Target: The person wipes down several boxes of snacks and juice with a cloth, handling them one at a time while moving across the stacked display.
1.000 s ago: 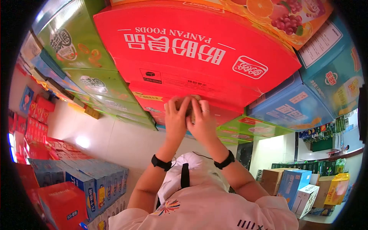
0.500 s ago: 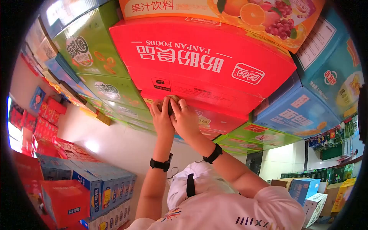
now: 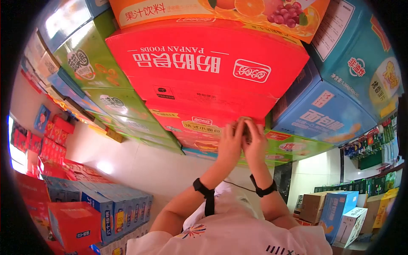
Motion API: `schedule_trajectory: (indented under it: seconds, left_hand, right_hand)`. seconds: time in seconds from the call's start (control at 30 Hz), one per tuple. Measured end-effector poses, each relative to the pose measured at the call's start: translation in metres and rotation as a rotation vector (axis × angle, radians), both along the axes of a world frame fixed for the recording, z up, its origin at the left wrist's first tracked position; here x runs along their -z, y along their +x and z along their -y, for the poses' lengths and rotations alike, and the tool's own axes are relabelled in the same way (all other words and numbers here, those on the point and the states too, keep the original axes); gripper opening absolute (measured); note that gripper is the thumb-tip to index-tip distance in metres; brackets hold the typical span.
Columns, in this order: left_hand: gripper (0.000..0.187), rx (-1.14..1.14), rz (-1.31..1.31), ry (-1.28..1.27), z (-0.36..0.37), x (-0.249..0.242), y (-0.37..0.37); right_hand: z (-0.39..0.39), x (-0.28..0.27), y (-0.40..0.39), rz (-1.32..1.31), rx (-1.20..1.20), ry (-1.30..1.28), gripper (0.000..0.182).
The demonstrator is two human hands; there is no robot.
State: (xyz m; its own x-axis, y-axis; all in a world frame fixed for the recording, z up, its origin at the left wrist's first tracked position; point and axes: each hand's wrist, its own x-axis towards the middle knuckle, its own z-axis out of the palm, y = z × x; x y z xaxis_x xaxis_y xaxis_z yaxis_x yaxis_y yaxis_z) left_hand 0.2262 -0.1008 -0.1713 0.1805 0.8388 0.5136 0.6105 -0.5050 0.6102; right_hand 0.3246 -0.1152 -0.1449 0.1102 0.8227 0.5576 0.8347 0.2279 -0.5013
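Observation:
Both my hands are raised together against a wall of stacked cartons. My left hand (image 3: 229,143) and my right hand (image 3: 256,142) are cupped around a small brown object (image 3: 246,128), which is mostly hidden by the fingers. They press it at the lower right edge of a big red carton (image 3: 204,63) printed PANPAN FOODS, where that carton meets a smaller red carton (image 3: 191,125) beneath it. Each wrist wears a black band.
Green cartons (image 3: 97,72) stack at the left, blue cartons (image 3: 323,114) at the right, and an orange fruit-drink carton (image 3: 178,8) on top. Blue boxes (image 3: 106,204) and a red box (image 3: 72,223) stand at lower left. Cardboard and blue boxes (image 3: 327,208) sit at lower right.
Both hands, still together around the small object, have slid to the right along the bottom edge of the big red carton.

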Motion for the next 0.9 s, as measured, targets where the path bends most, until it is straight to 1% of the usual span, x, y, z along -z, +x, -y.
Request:
schedule_trajectory:
  seconds: [0.03, 0.13, 0.2, 0.27, 0.3, 0.37, 0.47, 0.5, 0.6, 0.63, 0.67, 0.73, 0.9]
  left_hand:
    - [0.059, 0.055, 0.01, 0.011, 0.003, -0.002, 0.01]
    - [0.061, 0.084, -0.01, 0.033, 0.006, -0.003, 0.027]
    - [0.061, 0.07, 0.001, 0.073, 0.001, -0.002, 0.022]
    - [0.062, 0.05, -0.156, 0.129, -0.002, 0.0, 0.009]
    - [0.062, 0.055, -0.159, 0.124, -0.002, 0.001, 0.004]
    - [0.064, 0.06, -0.182, 0.043, -0.003, 0.004, -0.005]
    - [0.066, 0.01, -0.187, 0.069, -0.007, -0.003, -0.025]
    - [0.065, -0.002, -0.184, 0.066, -0.01, -0.003, -0.032]
    - [0.064, -0.055, -0.133, 0.119, -0.019, 0.001, -0.052]
    - [0.062, -0.044, -0.101, 0.068, -0.02, 0.0, -0.058]
    - [0.062, -0.04, -0.104, 0.082, -0.021, 0.0, -0.063]
    - [0.06, -0.122, -0.137, 0.075, -0.024, 0.002, -0.071]
    - [0.059, -0.174, -0.113, 0.071, -0.028, -0.003, -0.098]
  right_hand:
    - [0.004, 0.004, 0.009, -0.027, 0.075, 0.033, 0.048]
    - [0.009, 0.009, 0.02, -0.025, 0.147, 0.103, 0.048]
    - [0.006, 0.012, 0.017, -0.02, 0.168, 0.121, 0.049]
    - [0.006, 0.017, 0.012, -0.02, 0.185, 0.12, 0.049]
    - [0.006, 0.019, 0.01, -0.023, 0.19, 0.115, 0.049]
    - [0.004, 0.022, 0.004, -0.009, 0.139, 0.148, 0.049]
    - [-0.002, 0.019, -0.014, -0.022, 0.082, 0.154, 0.048]
    - [-0.005, 0.018, -0.018, -0.002, 0.041, 0.133, 0.05]
    - [-0.011, 0.01, -0.045, 0.037, 0.039, 0.064, 0.055]
    - [-0.012, 0.009, -0.052, 0.074, 0.027, 0.033, 0.059]
    - [-0.013, 0.006, -0.06, 0.071, 0.033, 0.046, 0.059]
    - [-0.016, 0.003, -0.071, 0.086, 0.009, -0.028, 0.057]
    - [-0.028, 0.004, -0.096, 0.075, -0.068, -0.018, 0.056]
